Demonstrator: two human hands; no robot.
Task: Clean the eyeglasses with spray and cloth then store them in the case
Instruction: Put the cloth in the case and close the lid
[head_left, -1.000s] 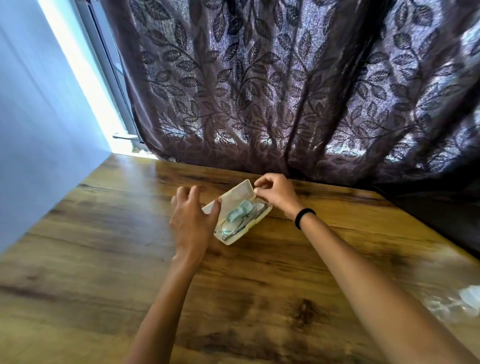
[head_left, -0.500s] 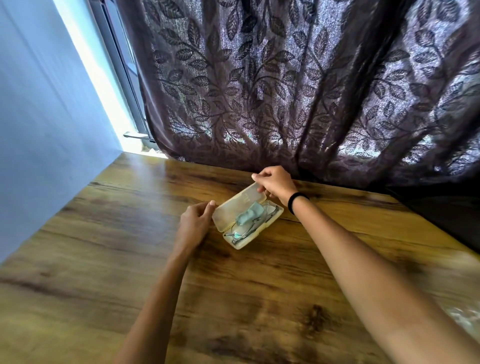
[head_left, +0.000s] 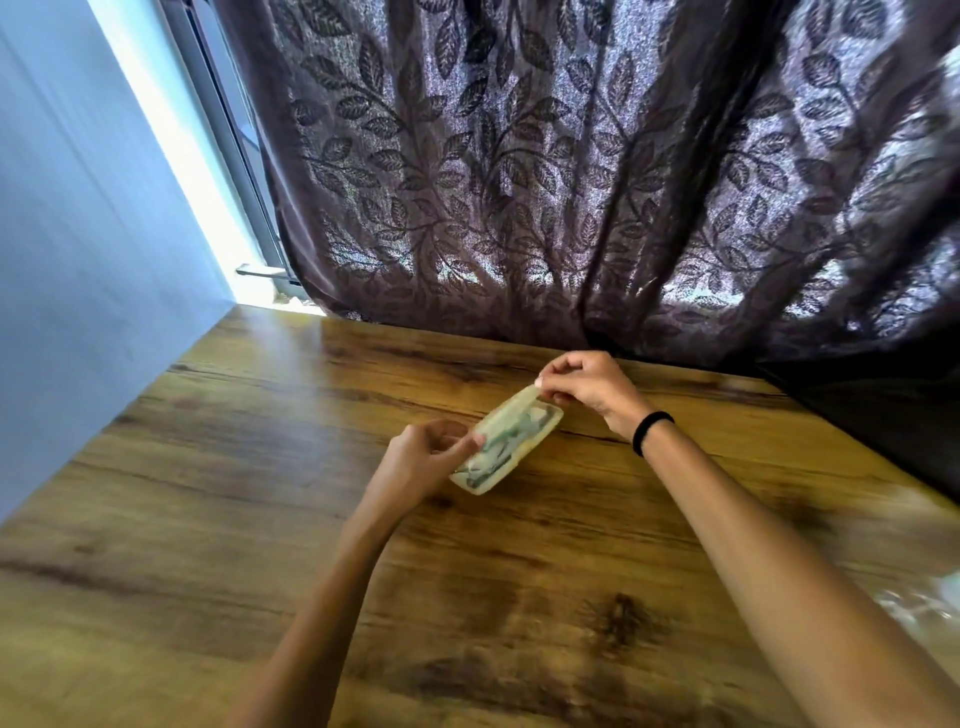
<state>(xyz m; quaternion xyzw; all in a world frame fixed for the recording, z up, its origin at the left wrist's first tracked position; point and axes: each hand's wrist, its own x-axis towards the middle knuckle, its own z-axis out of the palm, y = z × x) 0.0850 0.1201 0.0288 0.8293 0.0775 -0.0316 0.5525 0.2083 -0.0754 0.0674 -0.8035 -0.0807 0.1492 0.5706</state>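
Note:
A cream translucent eyeglass case (head_left: 540, 439) lies on the wooden table (head_left: 260, 493), its lid lowered to a narrow gap over the base. Inside, blurred, show the eyeglasses (head_left: 485, 470) and a pale green cloth (head_left: 522, 423). My left hand (head_left: 423, 457) pinches the lid's near-left end between thumb and fingers. My right hand (head_left: 589, 387), with a black band on the wrist, pinches the lid's far-right corner. No spray bottle is in sight.
A dark leaf-patterned curtain (head_left: 571, 182) hangs along the table's far edge. A pale blue wall (head_left: 78, 260) borders the left side. Something clear and blurred (head_left: 924, 603) lies at the right edge of the table.
The lid has swung down from wide open to nearly closed over the glasses and cloth. My left hand shifted from the lid's flat edge to a pinch at its end.

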